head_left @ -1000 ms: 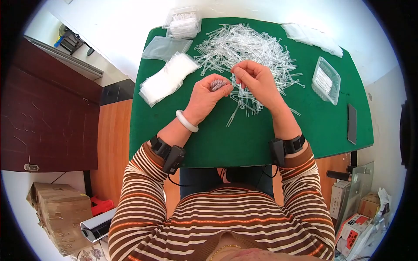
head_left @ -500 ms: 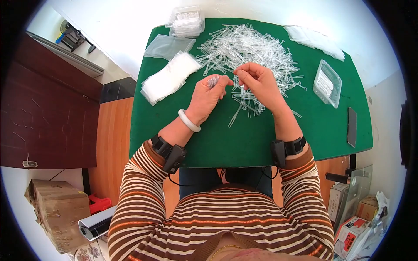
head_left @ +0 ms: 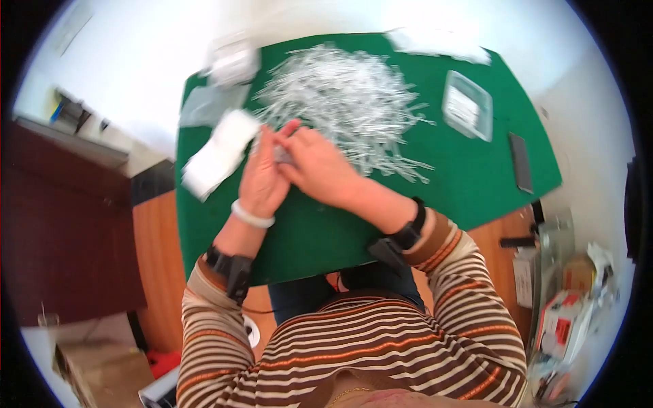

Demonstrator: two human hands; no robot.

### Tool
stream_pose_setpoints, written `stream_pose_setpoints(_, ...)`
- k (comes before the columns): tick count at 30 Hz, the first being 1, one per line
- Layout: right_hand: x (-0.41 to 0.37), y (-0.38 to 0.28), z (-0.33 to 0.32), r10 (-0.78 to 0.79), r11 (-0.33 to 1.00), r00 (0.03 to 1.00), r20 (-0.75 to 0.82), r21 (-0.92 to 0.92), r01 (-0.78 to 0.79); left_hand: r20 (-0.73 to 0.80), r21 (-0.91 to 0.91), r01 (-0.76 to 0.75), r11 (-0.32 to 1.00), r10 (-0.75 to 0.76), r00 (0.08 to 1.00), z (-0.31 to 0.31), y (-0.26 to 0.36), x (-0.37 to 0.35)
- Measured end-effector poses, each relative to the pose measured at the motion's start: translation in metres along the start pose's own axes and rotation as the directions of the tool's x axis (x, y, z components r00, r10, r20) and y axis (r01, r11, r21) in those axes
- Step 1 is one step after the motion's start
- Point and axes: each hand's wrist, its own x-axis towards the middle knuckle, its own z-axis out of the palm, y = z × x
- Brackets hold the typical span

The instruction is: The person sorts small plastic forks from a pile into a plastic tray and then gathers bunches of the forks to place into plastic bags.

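The left hand (head_left: pixel 262 178) and the right hand (head_left: pixel 320 166) meet over the green cloth-covered table (head_left: pixel 422 183). The left fingers (head_left: pixel 269 141) lie pressed together, pointing away from the body. They seem to pinch a small greyish bundle of clear plastic sticks (head_left: pixel 282 156) against the thumb, though blur smears the grip. The right fingers (head_left: pixel 303 139) curl in against that bundle from the other side and touch the left fingers; I cannot tell whether they pinch anything.

Just beyond the fingertips spreads a large loose heap of clear plastic sticks (head_left: pixel 340 92). Just to the left of the left fingers lies a white stack of flat plastic bags (head_left: pixel 218 153). Well to the right of the right fingers sits a clear rectangular plastic tray (head_left: pixel 466 105). Farther right again, near the table's edge, lies a flat black phone (head_left: pixel 520 162). A white bangle (head_left: pixel 250 216) rings the left wrist.
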Motion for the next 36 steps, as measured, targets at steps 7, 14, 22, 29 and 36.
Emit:
stream_pose_setpoints(7, 0.001, -0.012, 0.001, 0.141, 0.987, 0.983, 0.118, -0.095, -0.13, 0.12, -0.022, 0.053, 0.998, -0.05, 0.991, 0.0, 0.005, -0.002)
stream_pose_setpoints(14, 0.003, -0.02, -0.04, 0.292, 0.921, 0.915, 0.277, -0.341, -0.191, 0.227, 0.044, 0.119, 0.992, -0.126, 0.966, 0.013, -0.001, -0.008)
stream_pose_setpoints(22, -0.047, 0.031, -0.173, 0.42, 0.563, 0.79, 0.447, 0.555, -0.613, 0.293, 0.187, 0.169, 0.968, -0.219, 0.931, 0.01, 0.005, -0.009)
stream_pose_setpoints(29, -0.093, 0.015, -0.23, 0.44, 0.202, 0.744, 0.503, 0.752, -0.627, 0.306, 0.136, 0.219, 0.966, -0.252, 0.918, 0.007, 0.005, -0.008)
stream_pose_setpoints(36, -0.102, 0.055, -0.272, 0.578, 0.386, 0.706, 0.41, 0.624, -0.679, 0.302, 0.152, 0.202, 0.968, -0.24, 0.923, 0.009, 0.007, -0.009)
